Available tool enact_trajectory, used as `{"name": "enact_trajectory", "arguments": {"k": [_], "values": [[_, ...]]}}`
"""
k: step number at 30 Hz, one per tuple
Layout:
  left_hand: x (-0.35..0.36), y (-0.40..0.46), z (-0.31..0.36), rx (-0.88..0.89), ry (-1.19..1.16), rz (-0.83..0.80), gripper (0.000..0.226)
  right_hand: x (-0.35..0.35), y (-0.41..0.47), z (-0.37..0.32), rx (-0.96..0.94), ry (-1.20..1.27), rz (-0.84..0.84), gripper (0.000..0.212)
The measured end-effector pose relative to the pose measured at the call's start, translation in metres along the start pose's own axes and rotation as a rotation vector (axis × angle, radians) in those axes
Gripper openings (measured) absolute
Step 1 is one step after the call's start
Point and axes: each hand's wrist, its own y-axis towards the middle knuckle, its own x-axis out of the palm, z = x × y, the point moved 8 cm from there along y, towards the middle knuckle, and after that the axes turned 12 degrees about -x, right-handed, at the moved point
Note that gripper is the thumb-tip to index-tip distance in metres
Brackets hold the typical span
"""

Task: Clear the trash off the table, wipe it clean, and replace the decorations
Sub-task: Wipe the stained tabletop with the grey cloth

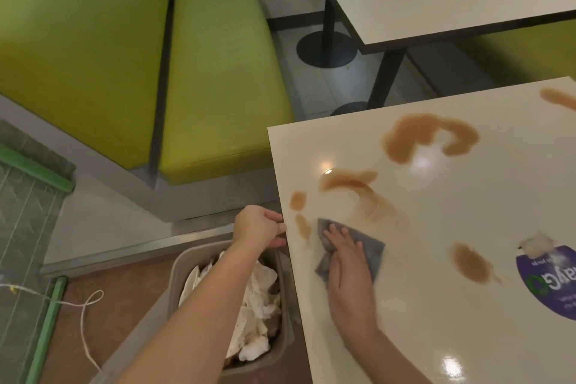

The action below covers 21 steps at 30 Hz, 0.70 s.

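Cloth [358,251] apparently under right hand [346,262]

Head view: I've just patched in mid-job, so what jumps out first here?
Brown liquid spills blotch the glossy cream tabletop, the largest toward its far side. The right hand presses a grey cloth flat near the table's left edge beside a smeared streak, while the left hand grips that edge. Below it on the floor, a beige bin holds crumpled white paper trash.
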Motion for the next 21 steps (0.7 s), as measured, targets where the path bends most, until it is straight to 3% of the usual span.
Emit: {"name": "enact_trajectory", "arguments": {"k": [5, 8, 11, 16, 21], "values": [[0.0, 0.001, -0.006, -0.042, -0.084, -0.125, 0.022, 0.051, 0.041, -0.038, -0.239, -0.161, -0.273, 0.063], [0.0, 0.003, -0.007, -0.061, -0.102, -0.125, 0.031, 0.065, 0.08, -0.028, -0.293, -0.328, -0.364, 0.055], [0.001, 0.007, -0.001, -0.004, -0.065, -0.081, 0.032, 0.047, 0.106, -0.002, -0.246, -0.411, -0.335, 0.059], [0.001, 0.015, 0.022, 0.152, 0.085, 0.084, 0.018, -0.004, 0.082, 0.033, -0.004, -0.523, -0.14, 0.057], [0.009, 0.011, 0.046, 0.222, 0.298, 0.216, 0.014, 0.04, 0.065, -0.004, -0.163, -0.498, -0.267, 0.06]]}}
